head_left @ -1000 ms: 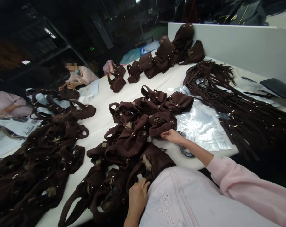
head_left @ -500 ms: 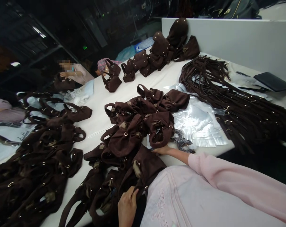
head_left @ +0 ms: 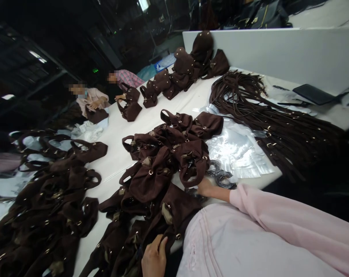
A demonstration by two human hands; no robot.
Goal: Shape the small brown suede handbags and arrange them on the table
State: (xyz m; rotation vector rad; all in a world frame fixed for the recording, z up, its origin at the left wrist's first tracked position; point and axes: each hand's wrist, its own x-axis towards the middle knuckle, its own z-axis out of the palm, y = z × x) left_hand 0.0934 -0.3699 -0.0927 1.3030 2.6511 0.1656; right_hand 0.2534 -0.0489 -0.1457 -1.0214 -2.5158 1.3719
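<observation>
While the left hand [head_left: 153, 257] curls its fingers over the edge of a dark brown suede bag [head_left: 174, 206] at the near rim of the white table [head_left: 151, 119], pinching the fabric against the person's pink-clad lap, the right hand [head_left: 205, 187] lies low on the tabletop, its fingers tucked under the lower edge of another brown bag [head_left: 193, 161]; how far those fingers are spread cannot be told, since the bag covers them. Just beside that hand sits a small heap of dark rings [head_left: 220, 176], partly on a stack of clear plastic sleeves [head_left: 238, 152].

Both bags belong to the central pile of brown bags [head_left: 163, 154], which lie slumped on one another with their handles looped up and small brass fittings showing. Several have pale stuffing paper visible at the mouth, among them the one under the left hand.

To the right, well apart from the hands, a thick bundle of brown straps [head_left: 269, 119] fans across the table, with a dark flat case [head_left: 313, 94] beyond it near the white partition [head_left: 278, 54]. Along the left edge runs a second large heap of bags [head_left: 53, 200]. At the far end more bags are stacked [head_left: 188, 67] against the partition, and two other people [head_left: 90, 98] sit there, each handling a bag.
</observation>
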